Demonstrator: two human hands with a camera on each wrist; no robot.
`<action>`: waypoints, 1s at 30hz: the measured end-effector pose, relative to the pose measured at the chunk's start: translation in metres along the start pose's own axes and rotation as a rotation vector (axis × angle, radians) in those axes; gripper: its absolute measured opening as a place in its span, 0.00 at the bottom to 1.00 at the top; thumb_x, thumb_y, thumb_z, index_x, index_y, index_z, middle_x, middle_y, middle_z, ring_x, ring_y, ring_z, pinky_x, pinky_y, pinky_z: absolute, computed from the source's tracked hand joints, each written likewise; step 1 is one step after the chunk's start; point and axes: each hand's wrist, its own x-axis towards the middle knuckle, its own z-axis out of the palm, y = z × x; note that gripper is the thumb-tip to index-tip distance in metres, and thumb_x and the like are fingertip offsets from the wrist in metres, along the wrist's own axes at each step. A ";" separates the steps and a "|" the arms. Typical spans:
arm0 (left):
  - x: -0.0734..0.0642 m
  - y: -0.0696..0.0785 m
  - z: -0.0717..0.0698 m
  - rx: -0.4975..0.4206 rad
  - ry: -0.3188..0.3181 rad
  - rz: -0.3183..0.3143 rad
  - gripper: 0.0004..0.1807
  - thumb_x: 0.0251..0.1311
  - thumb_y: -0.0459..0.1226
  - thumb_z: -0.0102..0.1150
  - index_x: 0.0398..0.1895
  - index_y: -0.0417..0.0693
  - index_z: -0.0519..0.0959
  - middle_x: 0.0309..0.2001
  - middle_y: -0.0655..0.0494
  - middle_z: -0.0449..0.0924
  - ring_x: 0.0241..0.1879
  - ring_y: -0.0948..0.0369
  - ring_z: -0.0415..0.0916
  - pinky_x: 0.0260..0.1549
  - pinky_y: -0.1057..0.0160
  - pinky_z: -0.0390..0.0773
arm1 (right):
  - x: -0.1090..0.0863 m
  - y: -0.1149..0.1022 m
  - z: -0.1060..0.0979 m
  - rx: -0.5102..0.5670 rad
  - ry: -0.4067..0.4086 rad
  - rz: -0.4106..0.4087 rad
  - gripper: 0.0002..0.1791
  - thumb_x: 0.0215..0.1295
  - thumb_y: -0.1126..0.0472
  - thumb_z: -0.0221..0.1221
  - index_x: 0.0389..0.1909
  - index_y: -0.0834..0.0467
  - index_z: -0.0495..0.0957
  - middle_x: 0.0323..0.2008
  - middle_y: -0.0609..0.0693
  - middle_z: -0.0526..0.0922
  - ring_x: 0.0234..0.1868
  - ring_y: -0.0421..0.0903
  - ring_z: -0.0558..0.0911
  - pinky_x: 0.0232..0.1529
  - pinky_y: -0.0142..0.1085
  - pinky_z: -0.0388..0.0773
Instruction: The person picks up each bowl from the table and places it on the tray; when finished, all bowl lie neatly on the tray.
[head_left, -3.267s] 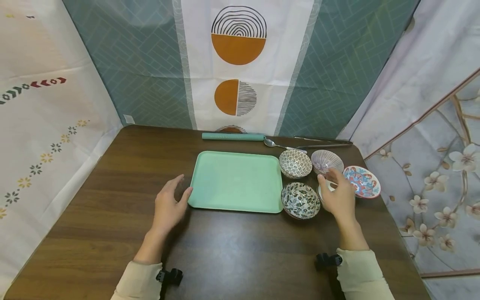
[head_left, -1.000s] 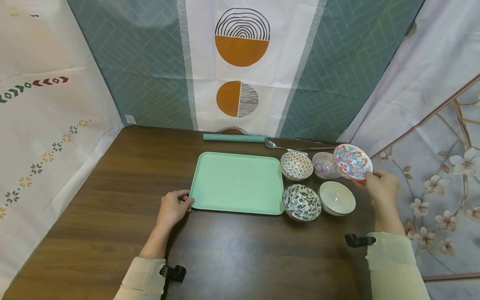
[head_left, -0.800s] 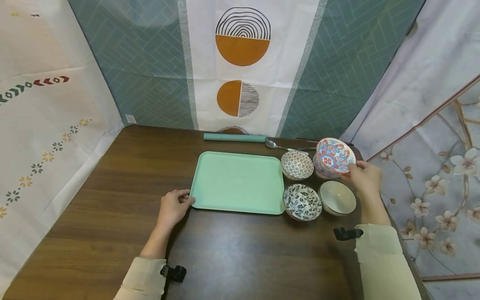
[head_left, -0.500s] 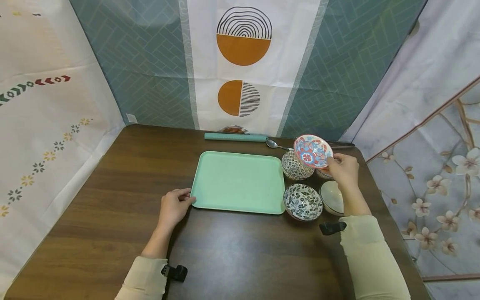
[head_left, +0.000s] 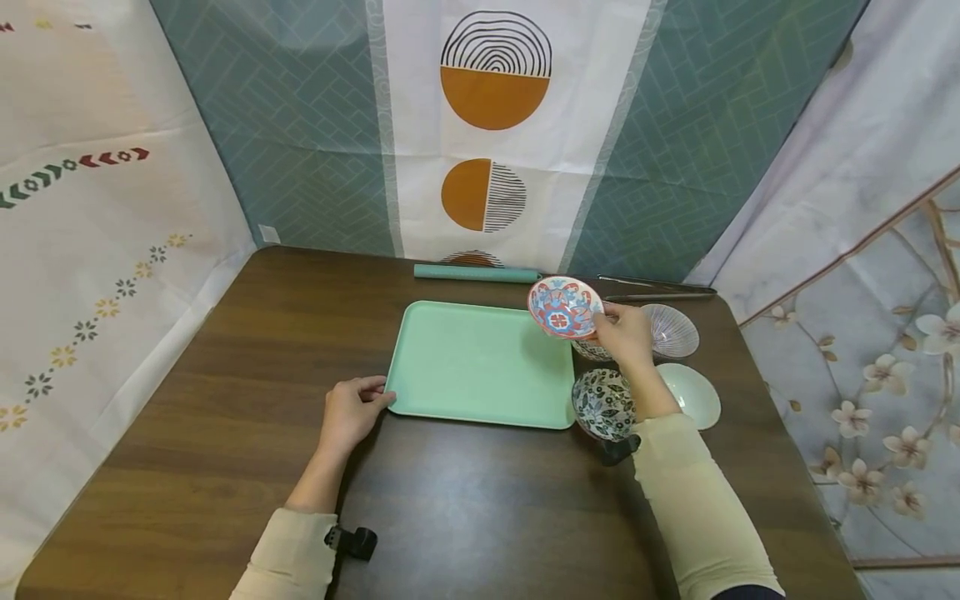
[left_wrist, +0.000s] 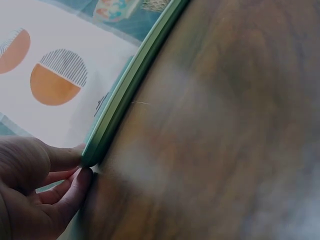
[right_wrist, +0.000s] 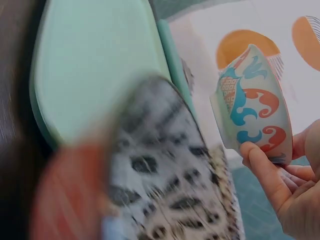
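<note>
Head cam: R hand (head_left: pixel 628 333) pinching red/blue bowl (head_left: pixel 564 308) above back R corner of tray (head_left: pixel 480 371), other bowls (head_left: pixel 670 332) R of it. L wrist: L hand (left_wrist: pixel 27 167) pinching tray's front L corner. R wrist: fingers (right_wrist: pixel 266 171) on bowl's outer wall.

Toward the right edge of the surface (head_left: pixel 480 508), the right grip (head_left: pixel 627 333) and red-and-blue bowl (head_left: pixel 564 307) mostly hide a checked bowl (head_left: pixel 590 351); the leafy bowl (right_wrist: pixel 167 185) is blurred and cut off in the right wrist view.

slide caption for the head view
Right grip holds a red-blue bowl near the far right corner of a green tray; left grip pinches its near left corner.
</note>
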 end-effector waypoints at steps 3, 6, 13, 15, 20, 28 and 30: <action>0.001 0.000 -0.001 -0.001 -0.018 -0.007 0.17 0.59 0.34 0.72 0.50 0.32 0.85 0.37 0.43 0.87 0.38 0.48 0.86 0.39 0.51 0.83 | 0.001 -0.003 0.014 -0.019 -0.016 -0.011 0.20 0.72 0.67 0.51 0.57 0.76 0.77 0.38 0.72 0.85 0.20 0.35 0.84 0.30 0.32 0.84; 0.001 0.001 -0.002 -0.010 -0.039 -0.022 0.18 0.60 0.34 0.71 0.51 0.33 0.85 0.38 0.42 0.87 0.40 0.47 0.86 0.39 0.50 0.83 | 0.001 -0.007 0.025 -0.047 -0.039 -0.005 0.20 0.73 0.65 0.51 0.57 0.74 0.77 0.38 0.70 0.85 0.23 0.40 0.87 0.31 0.34 0.85; 0.002 0.000 -0.004 -0.022 -0.057 -0.036 0.18 0.61 0.34 0.71 0.52 0.33 0.84 0.40 0.41 0.87 0.41 0.47 0.86 0.40 0.51 0.84 | 0.002 -0.017 0.054 -0.053 -0.084 -0.006 0.18 0.74 0.65 0.53 0.56 0.73 0.78 0.37 0.67 0.85 0.26 0.44 0.87 0.35 0.39 0.86; 0.003 0.000 -0.004 -0.022 -0.061 -0.035 0.18 0.61 0.34 0.71 0.52 0.33 0.84 0.40 0.41 0.87 0.41 0.47 0.85 0.40 0.52 0.84 | 0.003 -0.020 0.065 -0.043 -0.105 -0.009 0.18 0.74 0.65 0.53 0.56 0.73 0.78 0.36 0.67 0.85 0.27 0.46 0.88 0.36 0.41 0.86; 0.004 -0.001 -0.005 -0.026 -0.061 -0.042 0.18 0.61 0.34 0.71 0.52 0.32 0.84 0.40 0.41 0.87 0.41 0.47 0.86 0.39 0.52 0.84 | 0.003 -0.030 0.095 -0.096 -0.145 -0.021 0.17 0.73 0.63 0.54 0.54 0.70 0.81 0.30 0.63 0.87 0.26 0.49 0.89 0.33 0.44 0.86; 0.004 -0.002 -0.003 -0.050 -0.045 -0.050 0.18 0.58 0.33 0.72 0.50 0.32 0.85 0.38 0.42 0.88 0.40 0.49 0.87 0.39 0.52 0.84 | 0.007 -0.037 0.145 0.015 -0.209 0.059 0.16 0.72 0.66 0.56 0.53 0.73 0.80 0.29 0.65 0.87 0.22 0.47 0.87 0.30 0.38 0.85; 0.005 -0.002 -0.003 -0.051 -0.039 -0.046 0.18 0.58 0.33 0.73 0.50 0.32 0.85 0.38 0.42 0.88 0.39 0.49 0.87 0.40 0.52 0.84 | 0.007 -0.038 0.156 0.045 -0.217 0.091 0.17 0.72 0.66 0.56 0.55 0.73 0.79 0.30 0.66 0.87 0.20 0.45 0.87 0.30 0.38 0.85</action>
